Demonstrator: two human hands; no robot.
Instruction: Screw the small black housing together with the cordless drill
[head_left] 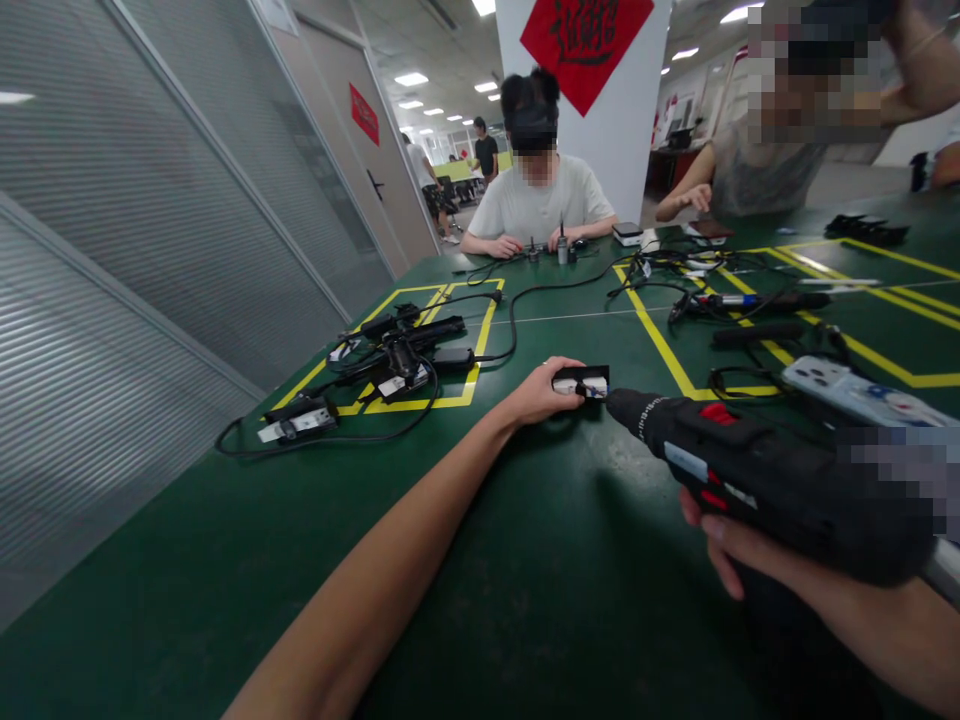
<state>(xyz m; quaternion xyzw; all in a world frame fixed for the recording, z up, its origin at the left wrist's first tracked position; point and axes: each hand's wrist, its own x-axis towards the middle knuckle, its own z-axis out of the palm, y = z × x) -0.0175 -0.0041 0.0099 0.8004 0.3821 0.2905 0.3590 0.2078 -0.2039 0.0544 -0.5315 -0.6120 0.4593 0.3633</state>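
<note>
My right hand (757, 560) is wrapped round the handle of a black power drill (750, 465) with red buttons, held low over the table and pointing left and away from me. Between the thumb and fingers of my left hand (546, 392) is a small black device with a white inner face (592, 384), kept on or just above the tabletop. The drill's chuck end (619, 402) is right beside that device's right end. Whether the bit touches it, I cannot tell.
Black power tools and cords (401, 350) lie within yellow tape at the left. A black-and-blue tool (750, 302), more cables and a pale power strip (870, 395) lie on the green table (450, 560) at the right. Across it sits a person in a white shirt (541, 200).
</note>
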